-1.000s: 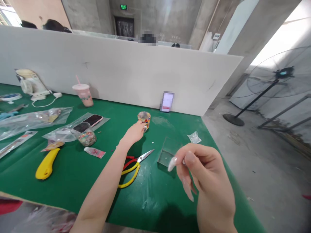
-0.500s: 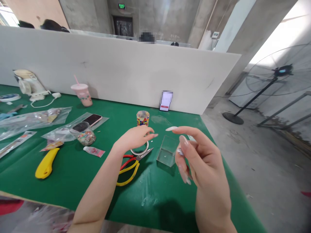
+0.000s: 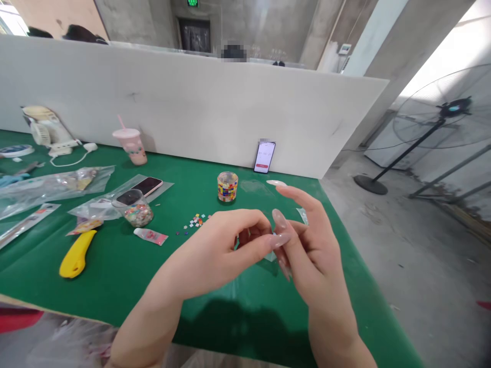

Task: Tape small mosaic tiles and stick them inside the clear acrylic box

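My left hand [image 3: 226, 245] reaches in from the left, its thumb and fingers closed at the fingertips of my right hand [image 3: 314, 245]. The right thumb pinches against the bent fingers while the index finger points outward. A small pale piece, seen there earlier, is now mostly covered by the fingertips. Beneath the hands, a clear block [image 3: 270, 256] shows only in part. Small colored mosaic tiles [image 3: 197, 221] lie scattered beyond my left wrist. Behind them stands a glass cup [image 3: 227, 188] banded with colored tiles. My left hand and forearm hide the scissors and tape roll.
At left are a clear cup of tiles [image 3: 138, 214], a small tube [image 3: 151, 236], a yellow-handled tool [image 3: 77, 254], a phone [image 3: 149, 186] and plastic bags [image 3: 57, 185]. A pink drink cup [image 3: 131, 146] and a propped phone [image 3: 264, 157] stand near the white partition [image 3: 199, 112].
My left hand has moved right and toward me, meeting the right fingertips. It now covers the scissors and tape roll and uncovers the scattered tiles. The right hand has shifted slightly left.
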The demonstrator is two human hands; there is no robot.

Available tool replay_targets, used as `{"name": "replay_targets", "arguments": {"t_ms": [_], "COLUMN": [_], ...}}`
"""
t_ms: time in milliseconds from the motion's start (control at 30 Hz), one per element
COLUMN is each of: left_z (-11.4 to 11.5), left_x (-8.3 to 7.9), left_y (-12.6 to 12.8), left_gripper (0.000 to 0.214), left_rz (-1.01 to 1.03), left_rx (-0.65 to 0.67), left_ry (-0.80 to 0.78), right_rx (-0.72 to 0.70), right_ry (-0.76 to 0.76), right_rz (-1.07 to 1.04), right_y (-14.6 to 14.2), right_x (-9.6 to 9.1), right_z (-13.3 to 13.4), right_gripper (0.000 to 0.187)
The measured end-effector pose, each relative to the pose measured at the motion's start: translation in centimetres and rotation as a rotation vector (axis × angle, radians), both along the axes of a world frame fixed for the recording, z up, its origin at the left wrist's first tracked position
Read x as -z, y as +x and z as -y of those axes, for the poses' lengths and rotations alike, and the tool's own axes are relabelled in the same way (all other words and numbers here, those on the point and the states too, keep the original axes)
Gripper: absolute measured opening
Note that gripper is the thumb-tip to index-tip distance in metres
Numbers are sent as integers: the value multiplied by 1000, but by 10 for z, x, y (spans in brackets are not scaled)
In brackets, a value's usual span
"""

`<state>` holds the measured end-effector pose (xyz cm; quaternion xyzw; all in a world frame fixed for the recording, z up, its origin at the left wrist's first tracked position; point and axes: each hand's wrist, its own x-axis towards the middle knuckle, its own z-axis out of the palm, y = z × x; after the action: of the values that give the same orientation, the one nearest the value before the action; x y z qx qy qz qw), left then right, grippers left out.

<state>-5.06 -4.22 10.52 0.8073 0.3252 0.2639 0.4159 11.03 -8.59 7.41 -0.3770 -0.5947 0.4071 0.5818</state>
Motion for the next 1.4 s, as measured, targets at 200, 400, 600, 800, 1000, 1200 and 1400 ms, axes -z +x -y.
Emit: {"name": "replay_targets", "arguments": {"t_ms": [200, 400, 600, 800, 1000, 1200, 1400], "left_z": [-6, -5, -3, 4, 9, 9, 13], "left_x": [0, -2, -5, -9, -8, -10, -11], "left_y": [-5, -8, -5, -2, 1, 1, -1], "left_gripper": [30, 29, 22, 23, 27, 25, 20], "left_rz": [38, 83, 229, 357, 409, 475, 469], "left_rx": [93, 136, 93, 52, 25, 111, 90], "left_ry": [-23, -26, -123, -204, -278, -359, -354], "right_rx": [-11, -12, -28, 18, 110, 207, 234], "right_ry": [-40, -53, -38, 67, 223, 240, 221], "right_rz": [-79, -186, -241, -37, 96, 45, 1], "right_y": [-6, -11, -6, 7, 14, 6, 0], "right_x": [-1, -3, -5, -8, -5, -5, -9], "right_z": [3, 7, 9, 10, 9, 10, 14], "right_gripper": [26, 26, 22, 21, 31, 30, 30]}}
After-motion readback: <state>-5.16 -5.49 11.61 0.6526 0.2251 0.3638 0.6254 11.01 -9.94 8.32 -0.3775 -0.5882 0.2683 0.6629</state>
